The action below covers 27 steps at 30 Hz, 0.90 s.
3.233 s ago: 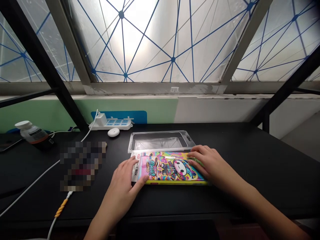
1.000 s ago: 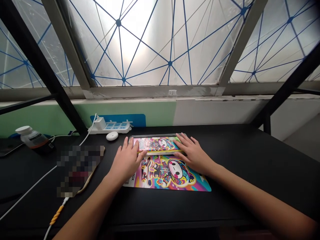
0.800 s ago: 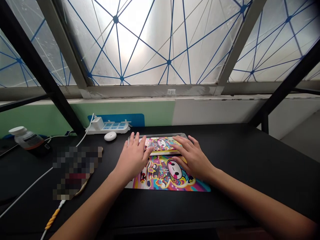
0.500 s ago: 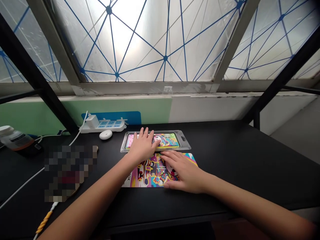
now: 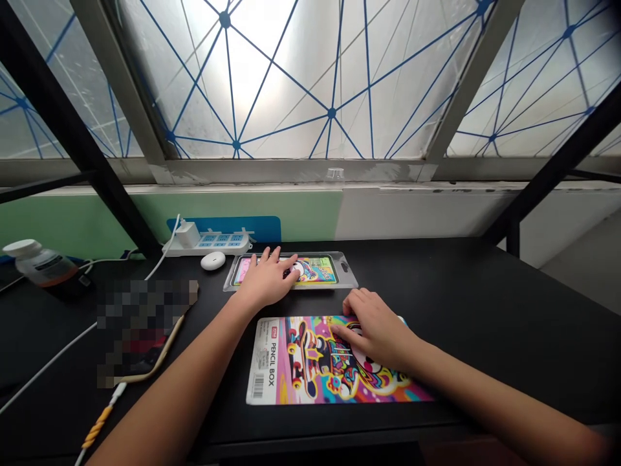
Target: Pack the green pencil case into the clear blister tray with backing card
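Note:
My left hand [image 5: 264,278] lies palm down with fingers spread on a colourful cartoon-printed pencil box [image 5: 315,270]. The box sits in a transparent plastic blister tray [image 5: 347,272], and my palm and fingers hide its left part. Nearer to me, my right hand [image 5: 371,331] rests on a printed card sleeve labelled "PENCIL BOX" [image 5: 295,375], its fingers curved against the upper part. The card lies flat on the black table [image 5: 460,310], apart from the tray.
A white power strip [image 5: 208,243] with a plugged-in adapter stands at the back, with a small white round case [image 5: 212,260] in front of it. A white-capped bottle [image 5: 43,262] lies far left. A pixelated patch [image 5: 145,327] hides an object left of my arm. White and yellow-braided cables [image 5: 97,427] cross the table.
My right hand has drawn the card toward me, opening a gap between it and the tray. The tray and pencil box have shifted slightly left in view, with my left hand still on them.

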Each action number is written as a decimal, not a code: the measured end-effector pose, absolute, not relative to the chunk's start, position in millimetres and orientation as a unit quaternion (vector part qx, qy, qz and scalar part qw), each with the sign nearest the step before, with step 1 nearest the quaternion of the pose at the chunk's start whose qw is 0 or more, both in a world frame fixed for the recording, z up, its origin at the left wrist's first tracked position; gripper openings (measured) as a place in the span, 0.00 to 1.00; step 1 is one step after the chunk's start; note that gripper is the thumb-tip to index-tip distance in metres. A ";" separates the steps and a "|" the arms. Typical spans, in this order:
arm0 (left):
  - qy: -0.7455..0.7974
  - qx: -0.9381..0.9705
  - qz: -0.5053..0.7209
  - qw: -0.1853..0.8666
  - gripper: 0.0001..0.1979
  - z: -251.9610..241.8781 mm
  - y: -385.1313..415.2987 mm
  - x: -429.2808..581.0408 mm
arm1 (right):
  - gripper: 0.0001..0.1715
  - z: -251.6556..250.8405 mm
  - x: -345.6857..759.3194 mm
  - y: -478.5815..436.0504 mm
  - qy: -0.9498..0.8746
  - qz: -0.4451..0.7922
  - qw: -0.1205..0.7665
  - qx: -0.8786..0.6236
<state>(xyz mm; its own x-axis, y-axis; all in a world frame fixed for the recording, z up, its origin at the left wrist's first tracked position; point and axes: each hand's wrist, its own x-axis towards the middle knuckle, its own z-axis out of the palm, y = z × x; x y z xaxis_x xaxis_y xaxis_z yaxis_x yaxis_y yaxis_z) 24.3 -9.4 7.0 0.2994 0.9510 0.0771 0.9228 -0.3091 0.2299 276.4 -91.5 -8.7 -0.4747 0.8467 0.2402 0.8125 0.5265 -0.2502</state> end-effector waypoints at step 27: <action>0.536 0.832 0.120 0.075 0.22 8.7 -31.8 43.7 | 0.30 11.7 342.5 -2.1 -0.791 0.226 0.114 -0.557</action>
